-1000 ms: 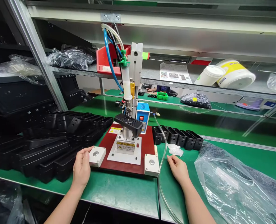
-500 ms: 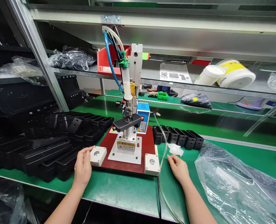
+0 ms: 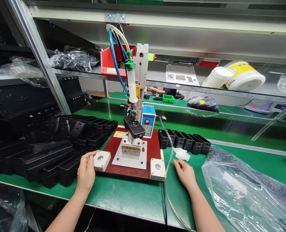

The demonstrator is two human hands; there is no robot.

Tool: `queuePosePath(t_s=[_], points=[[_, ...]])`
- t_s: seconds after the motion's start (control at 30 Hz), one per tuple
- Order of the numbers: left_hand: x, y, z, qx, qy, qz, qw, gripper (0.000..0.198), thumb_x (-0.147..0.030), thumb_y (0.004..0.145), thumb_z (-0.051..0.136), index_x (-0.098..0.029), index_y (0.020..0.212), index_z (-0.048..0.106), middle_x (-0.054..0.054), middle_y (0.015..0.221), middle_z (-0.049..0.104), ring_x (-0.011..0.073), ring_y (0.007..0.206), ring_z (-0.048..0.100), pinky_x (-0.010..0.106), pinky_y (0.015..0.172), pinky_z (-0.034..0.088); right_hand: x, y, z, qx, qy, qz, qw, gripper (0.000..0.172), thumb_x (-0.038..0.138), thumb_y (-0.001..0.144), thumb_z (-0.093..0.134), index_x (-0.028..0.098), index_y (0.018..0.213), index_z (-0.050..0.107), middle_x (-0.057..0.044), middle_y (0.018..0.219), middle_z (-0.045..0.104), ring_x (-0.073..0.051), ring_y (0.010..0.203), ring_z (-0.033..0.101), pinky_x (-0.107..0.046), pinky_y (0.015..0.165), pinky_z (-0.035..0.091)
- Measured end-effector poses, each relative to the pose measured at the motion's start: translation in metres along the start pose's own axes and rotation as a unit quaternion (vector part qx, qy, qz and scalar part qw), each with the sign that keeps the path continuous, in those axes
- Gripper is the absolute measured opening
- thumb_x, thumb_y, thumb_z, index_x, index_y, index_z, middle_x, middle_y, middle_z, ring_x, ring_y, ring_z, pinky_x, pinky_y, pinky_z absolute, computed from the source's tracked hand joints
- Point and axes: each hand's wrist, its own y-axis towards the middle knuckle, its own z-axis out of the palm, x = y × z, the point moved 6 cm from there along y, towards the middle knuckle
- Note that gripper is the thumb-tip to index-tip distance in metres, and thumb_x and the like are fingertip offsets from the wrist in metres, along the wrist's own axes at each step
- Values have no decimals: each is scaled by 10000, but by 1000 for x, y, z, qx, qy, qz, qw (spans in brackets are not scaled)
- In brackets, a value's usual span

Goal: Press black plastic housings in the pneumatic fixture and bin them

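A: Head view, looking down on a green tabletop (image 3: 123, 196) with a small dispensing machine on a dark red base plate (image 3: 155, 149). Where are the hands?

B: Left hand (image 3: 85, 172) lies loosely open beside the white button box (image 3: 101, 160) at the plate's near left corner, thumb tip touching the box's edge. Right hand (image 3: 185, 174) rests palm down on the tabletop, fingers relaxed and holding nothing, just right of the other white button box (image 3: 157, 169) and not touching it

A: And the part on the machine?

B: A black plastic housing (image 3: 134, 126) sits on the metal post in the middle of the plate, under the syringe (image 3: 132, 86) with its blue hose (image 3: 114, 61). A clear tube (image 3: 167, 154) runs between the right box and the right hand

A: Around it?

B: Black trays (image 3: 48, 158) stacked to the left, a row of black housings (image 3: 184, 141) behind the right hand, a crumpled white scrap (image 3: 181, 154) near it, and a clear plastic bag (image 3: 244, 190) far right
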Motion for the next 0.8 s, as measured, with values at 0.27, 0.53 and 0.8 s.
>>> queuePosePath(t_s=[0.27, 0.53, 0.8], points=[[-1, 0, -1, -1, 5, 6, 1000, 427, -537, 902, 395, -207, 1078, 600, 81, 1130, 651, 229, 1032, 600, 363, 906, 485, -2, 1, 1, -2, 1, -6, 1000, 471, 628, 832, 381, 232, 592, 471, 35, 488, 452, -155, 477, 434, -268, 510, 311], [1, 0, -1, 2, 6, 2, 1000, 418, -528, 900, 397, -211, 1078, 603, 77, 1142, 650, 231, 1048, 597, 357, 901, 480, 0, 0, 0, -4, 6, 0, 1000, 466, 623, 825, 399, 231, 580, 456, 39, 484, 435, -149, 477, 417, -264, 511, 317], [0, 3, -3, -8, 13, 3, 1000, 402, -511, 902, 401, -206, 1063, 606, 76, 1125, 657, 237, 1034, 600, 371, 888, 480, 8, 4, -3, -9, 21, -8, 1000, 425, 572, 821, 405, 229, 590, 505, 10, 475, 483, -165, 468, 443, -283, 503, 324]])
